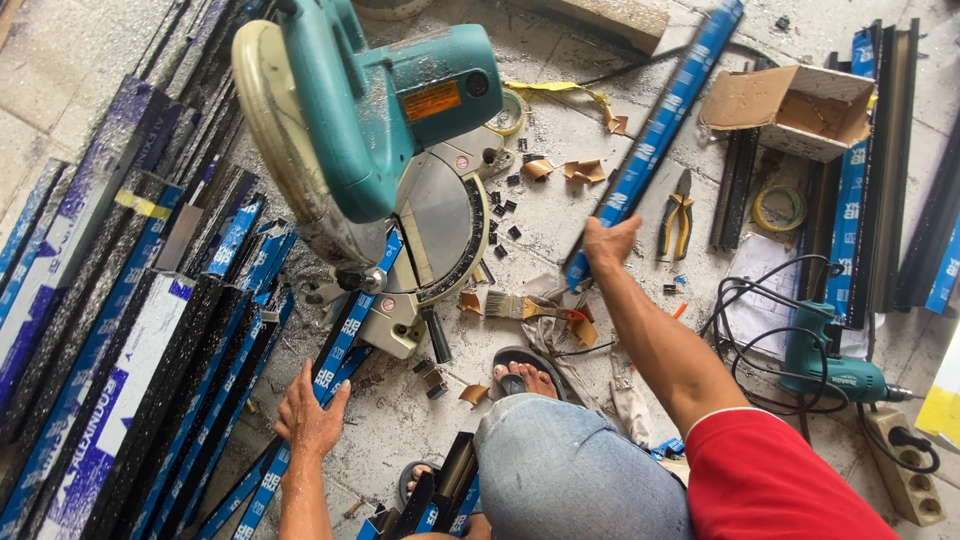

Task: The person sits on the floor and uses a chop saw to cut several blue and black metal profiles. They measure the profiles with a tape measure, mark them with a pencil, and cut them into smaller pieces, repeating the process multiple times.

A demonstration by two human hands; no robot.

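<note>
Long blue-wrapped profile strip lay diagonal on floor, near end gripped; 2nd blue strip lay across saw base, angled twd lower left.

Of the two hands, the left hand lies low and near with fingers spread flat, while the right hand reaches far on a straight arm, fingers curled in a grip.

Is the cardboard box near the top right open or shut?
Open. The cardboard box lies tipped on its side on the floor, its flaps spread and the brown inside visible. Whether anything is in it, I cannot tell.
</note>
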